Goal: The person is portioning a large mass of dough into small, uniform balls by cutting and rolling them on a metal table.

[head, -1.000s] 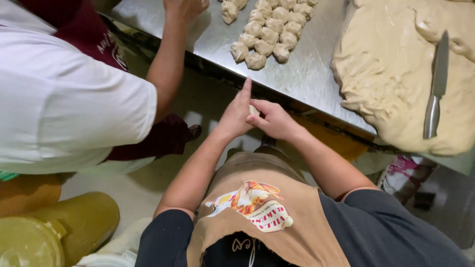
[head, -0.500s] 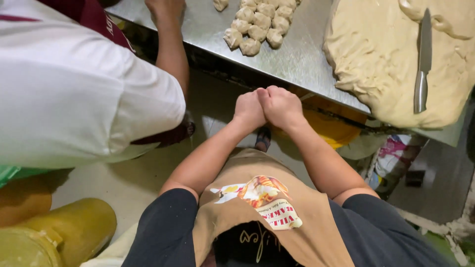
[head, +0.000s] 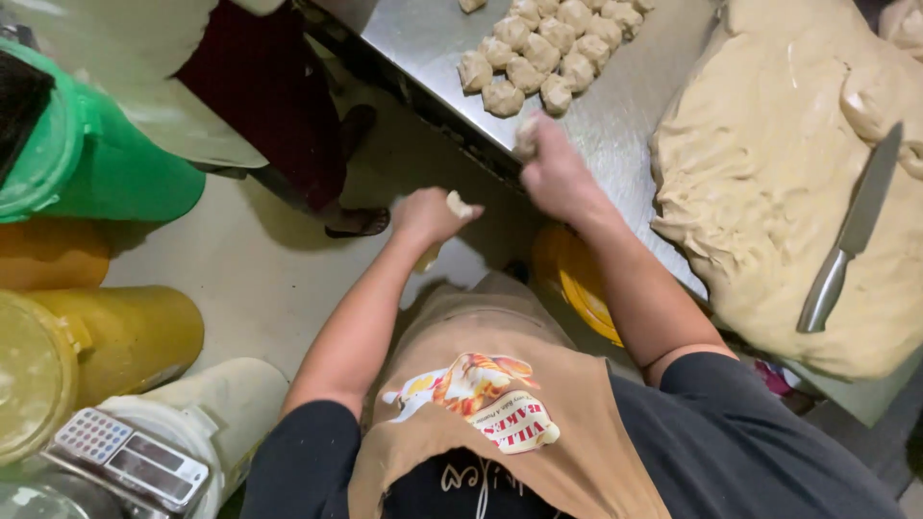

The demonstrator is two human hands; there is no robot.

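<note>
Dough balls clustered on table, left of dough slab | knife lies on slab | right hand over table edge | left hand off table, over floor | bins far left.

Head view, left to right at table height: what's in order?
Green bucket → left hand gripping a dough bit → right hand with dough piece → dough slab → knife.
</note>
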